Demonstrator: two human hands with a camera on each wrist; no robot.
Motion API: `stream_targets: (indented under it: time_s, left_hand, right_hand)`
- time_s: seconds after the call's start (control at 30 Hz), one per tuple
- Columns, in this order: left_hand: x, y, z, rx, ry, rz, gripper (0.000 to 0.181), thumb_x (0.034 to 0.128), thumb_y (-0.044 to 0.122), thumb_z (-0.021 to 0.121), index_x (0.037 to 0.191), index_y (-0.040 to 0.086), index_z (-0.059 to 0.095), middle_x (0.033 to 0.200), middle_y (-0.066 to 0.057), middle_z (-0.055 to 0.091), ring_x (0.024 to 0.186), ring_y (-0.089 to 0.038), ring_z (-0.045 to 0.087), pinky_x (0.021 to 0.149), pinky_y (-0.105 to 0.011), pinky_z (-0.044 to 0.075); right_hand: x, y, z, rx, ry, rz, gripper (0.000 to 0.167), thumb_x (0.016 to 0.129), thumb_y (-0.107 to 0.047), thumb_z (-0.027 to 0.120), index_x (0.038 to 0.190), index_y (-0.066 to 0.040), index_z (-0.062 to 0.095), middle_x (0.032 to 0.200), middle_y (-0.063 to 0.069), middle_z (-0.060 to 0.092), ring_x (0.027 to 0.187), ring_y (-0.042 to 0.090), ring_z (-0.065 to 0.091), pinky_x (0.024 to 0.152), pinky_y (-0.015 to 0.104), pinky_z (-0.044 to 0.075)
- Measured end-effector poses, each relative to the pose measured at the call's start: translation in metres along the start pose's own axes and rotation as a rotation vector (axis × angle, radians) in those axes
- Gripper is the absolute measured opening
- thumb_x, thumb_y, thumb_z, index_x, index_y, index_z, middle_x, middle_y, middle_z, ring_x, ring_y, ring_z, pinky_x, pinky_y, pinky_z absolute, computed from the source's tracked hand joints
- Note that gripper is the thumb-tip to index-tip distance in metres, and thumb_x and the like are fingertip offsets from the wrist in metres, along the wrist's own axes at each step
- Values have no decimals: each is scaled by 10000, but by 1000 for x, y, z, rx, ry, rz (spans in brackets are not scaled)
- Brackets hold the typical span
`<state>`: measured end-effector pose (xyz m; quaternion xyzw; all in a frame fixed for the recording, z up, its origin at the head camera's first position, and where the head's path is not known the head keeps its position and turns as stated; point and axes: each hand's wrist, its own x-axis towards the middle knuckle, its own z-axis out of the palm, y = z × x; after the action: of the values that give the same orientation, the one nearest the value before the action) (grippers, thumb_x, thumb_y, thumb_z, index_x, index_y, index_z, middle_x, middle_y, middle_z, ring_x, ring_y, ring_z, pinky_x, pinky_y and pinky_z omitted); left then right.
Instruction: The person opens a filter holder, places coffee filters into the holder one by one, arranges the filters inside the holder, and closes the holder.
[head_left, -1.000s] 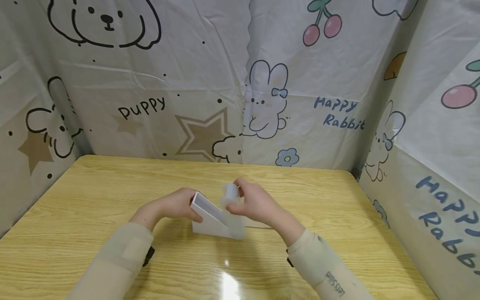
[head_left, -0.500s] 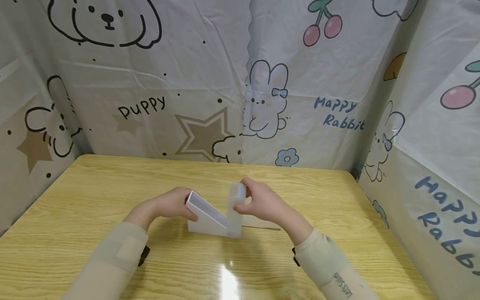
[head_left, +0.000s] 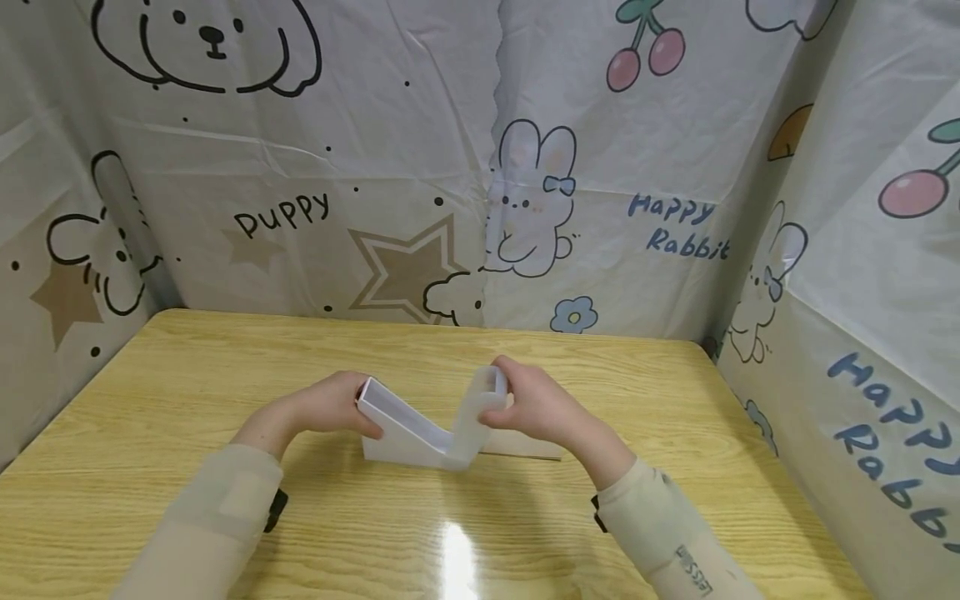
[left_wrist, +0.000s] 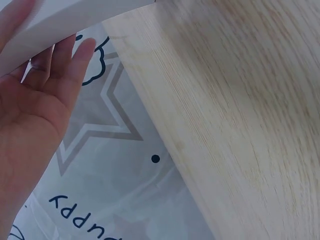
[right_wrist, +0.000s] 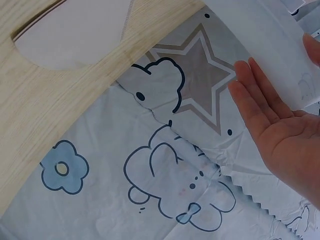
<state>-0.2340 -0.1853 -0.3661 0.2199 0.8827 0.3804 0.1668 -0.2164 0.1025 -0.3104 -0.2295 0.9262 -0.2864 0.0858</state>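
White box (head_left: 401,446), one: at the lower middle of the frame, between your two hands, its long axis running left to right and its top edge sloping down rightward. Your left hand (head_left: 326,407) gripped the higher left end, thumb along the near side.

Translucent case (head_left: 471,427), one: tilted, its long axis rising from the lower middle toward the upper right. Your right hand (head_left: 538,403) held the upper end, thumb on the near side.

Governing relation: the two pieces met low between your hands in a wide V, your right hand the nearer to that meeting place; whether one end sat inside the other could not be told.

Containers: the box lay open along its top, showing a pale interior; the case showed an opening at its upper end. Contents of either: not discernible.

Flat white piece (head_left: 519,444), one: on the wooden table (head_left: 225,367), beyond the case and to its right.
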Motion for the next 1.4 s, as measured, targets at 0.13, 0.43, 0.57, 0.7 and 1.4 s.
stream_targets:
  time_s: [0.13, 0.43, 0.57, 0.7, 1.4]
  left_hand:
    - [-1, -1, -1, 0, 1, 7, 365, 723, 123, 765, 1035, -1, 620, 1000, -102, 685, 906, -188, 632, 789, -357, 522]
    - [-2, -4, -3, -21, 0, 36, 372, 730, 122, 762, 1044, -21, 624, 1002, -121, 686, 907, -190, 633, 789, -362, 523]
    - [-2, -3, -4, -26, -3, 35, 369, 730, 121, 759, 1042, -26, 626, 999, -123, 687, 903, -188, 633, 788, -358, 521]
    - [-3, -2, -4, -33, -5, 30, 371, 731, 115, 757, 1045, -31, 625, 1000, -127, 686, 905, -191, 632, 792, -362, 520]
    - [-1, -3, -3, -41, -3, 13, 392, 723, 115, 761, 1057, -38, 625, 1003, -134, 688, 903, -194, 635, 796, -370, 522]
  right_hand:
    - [1, 2, 1, 1, 1, 4, 363, 756, -180, 747, 1030, -71, 535, 913, 47, 621, 777, 152, 575, 670, 284, 499]
    - [0, 4, -1, -7, 4, 38, 421, 744, -199, 763, 1066, -62, 529, 941, 52, 615, 794, 162, 566, 668, 291, 495]
    - [0, 8, -2, -8, 1, 55, 428, 735, -197, 772, 1062, -66, 529, 934, 50, 612, 793, 165, 564, 664, 296, 493]
    - [-1, 12, -3, -12, -2, 70, 450, 728, -198, 778, 1076, -65, 526, 945, 52, 614, 799, 166, 569, 676, 303, 501]
    - [-16, 46, -1, -5, -9, 142, 486, 711, -230, 795, 1072, -44, 528, 994, 76, 634, 837, 171, 593, 742, 340, 511]
